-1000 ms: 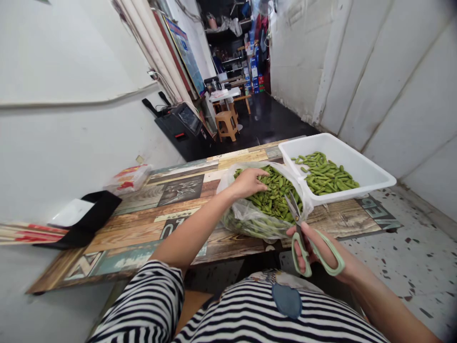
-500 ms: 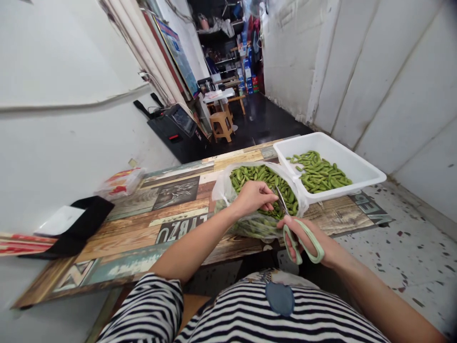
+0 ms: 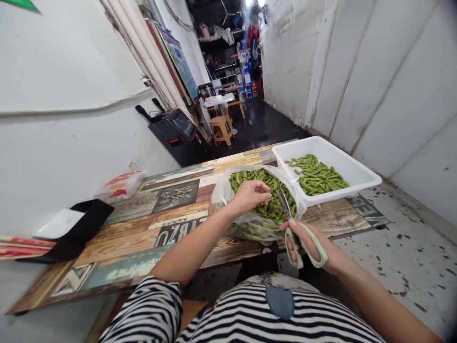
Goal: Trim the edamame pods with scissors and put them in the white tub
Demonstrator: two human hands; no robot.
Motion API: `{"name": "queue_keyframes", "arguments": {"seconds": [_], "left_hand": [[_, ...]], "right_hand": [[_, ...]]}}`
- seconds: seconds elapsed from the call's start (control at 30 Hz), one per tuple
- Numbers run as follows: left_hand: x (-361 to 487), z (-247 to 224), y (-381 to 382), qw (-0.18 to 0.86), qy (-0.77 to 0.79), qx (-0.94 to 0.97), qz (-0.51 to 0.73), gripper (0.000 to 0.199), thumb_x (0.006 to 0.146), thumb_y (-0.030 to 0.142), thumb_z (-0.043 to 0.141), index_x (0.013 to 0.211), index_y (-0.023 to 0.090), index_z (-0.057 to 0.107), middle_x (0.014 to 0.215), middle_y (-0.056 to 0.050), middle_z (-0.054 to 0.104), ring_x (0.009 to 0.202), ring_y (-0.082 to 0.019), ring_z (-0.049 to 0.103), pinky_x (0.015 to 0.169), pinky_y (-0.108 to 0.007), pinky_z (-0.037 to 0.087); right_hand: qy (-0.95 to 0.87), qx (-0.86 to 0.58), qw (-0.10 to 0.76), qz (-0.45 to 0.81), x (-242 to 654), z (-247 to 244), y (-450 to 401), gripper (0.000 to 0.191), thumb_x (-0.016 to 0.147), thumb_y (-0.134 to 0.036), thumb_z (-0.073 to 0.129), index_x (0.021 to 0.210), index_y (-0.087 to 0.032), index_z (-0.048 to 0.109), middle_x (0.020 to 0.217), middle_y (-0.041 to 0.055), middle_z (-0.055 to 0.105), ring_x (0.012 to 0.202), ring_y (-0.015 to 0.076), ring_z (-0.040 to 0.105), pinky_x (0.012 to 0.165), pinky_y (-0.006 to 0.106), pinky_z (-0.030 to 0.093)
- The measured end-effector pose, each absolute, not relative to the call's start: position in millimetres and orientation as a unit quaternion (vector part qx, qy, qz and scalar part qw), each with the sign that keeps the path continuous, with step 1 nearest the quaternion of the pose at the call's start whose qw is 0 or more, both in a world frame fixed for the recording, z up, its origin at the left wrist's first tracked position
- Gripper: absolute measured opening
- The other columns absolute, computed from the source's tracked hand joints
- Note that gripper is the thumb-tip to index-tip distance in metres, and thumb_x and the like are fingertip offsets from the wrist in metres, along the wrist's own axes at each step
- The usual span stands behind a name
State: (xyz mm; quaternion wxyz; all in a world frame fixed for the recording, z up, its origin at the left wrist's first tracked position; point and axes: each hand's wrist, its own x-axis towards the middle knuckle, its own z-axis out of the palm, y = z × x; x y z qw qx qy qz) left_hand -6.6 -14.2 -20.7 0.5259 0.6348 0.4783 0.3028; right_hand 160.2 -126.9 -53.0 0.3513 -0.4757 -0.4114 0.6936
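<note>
My right hand (image 3: pixel 307 238) holds scissors (image 3: pixel 284 202) with pale green handles, fingers through the loops. The blades are slightly parted and point away from me over the bag. My left hand (image 3: pixel 253 195) hovers above the pods with its fingers curled in, just left of the blades; whatever is between the fingertips is too small to make out. Beneath both hands is a clear plastic bag (image 3: pixel 223 188), its mouth spread wide, full of green edamame pods (image 3: pixel 246 177). A white plastic tray (image 3: pixel 357 164) stands right of the bag, with more edamame pods (image 3: pixel 321 177) in it.
The patterned wooden table (image 3: pixel 143 219) carries a red-and-white plastic package (image 3: pixel 119 186) and a black holder (image 3: pixel 84 224) at its left. A black machine (image 3: pixel 174 133) is by the left wall. Beyond are stools (image 3: pixel 221 129) and a small table.
The scissor blades and my left fingertips have moved slightly apart. My left hand has shifted a little to the left; the scissors stay in my right hand.
</note>
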Motion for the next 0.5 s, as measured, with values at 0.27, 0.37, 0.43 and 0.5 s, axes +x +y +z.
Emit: {"name": "queue_keyframes", "arguments": {"seconds": [0.27,0.37,0.43,0.5], "left_hand": [[-6,-21,-19,0.481,0.5,0.679,0.238,0.016,0.07,0.023,0.066,0.08,0.012,0.072,0.048,0.001,0.06,0.044,-0.008,0.05,0.048,-0.019,0.038],[-4,-18,-24,0.499,0.491,0.675,0.232,0.013,0.07,0.024,0.066,0.069,0.011,0.069,0.045,0.001,0.058,0.04,-0.007,0.048,0.045,-0.018,0.038],[-5,-14,-24,0.501,0.49,0.679,0.219,0.013,0.07,0.023,0.065,0.065,0.012,0.068,0.044,0.001,0.057,0.039,-0.007,0.048,0.043,-0.017,0.037],[-9,-8,-19,0.497,0.494,0.678,0.222,0.011,0.069,0.021,0.064,0.065,0.012,0.067,0.044,0.0,0.057,0.04,-0.007,0.049,0.043,-0.017,0.038]], "right_hand": [[-0.516,-0.5,0.313,0.621,162,-59,-126,0.045,0.081,-0.063,0.044,0.076,-0.018,0.048,0.053,-0.0045,0.05,0.041,0.0098,0.052,0.04,0.021,0.04],[-0.52,-0.504,0.31,0.615,162,-61,-123,0.043,0.081,-0.062,0.045,0.073,-0.019,0.047,0.05,-0.0057,0.049,0.038,0.0094,0.05,0.038,0.021,0.039],[-0.515,-0.518,0.305,0.611,161,-62,-122,0.043,0.079,-0.061,0.048,0.07,-0.02,0.045,0.048,-0.006,0.047,0.034,0.0094,0.047,0.034,0.021,0.037],[-0.493,-0.538,0.301,0.614,161,-61,-121,0.042,0.077,-0.061,0.052,0.068,-0.02,0.046,0.045,-0.0063,0.046,0.031,0.0096,0.044,0.03,0.022,0.034]]}}
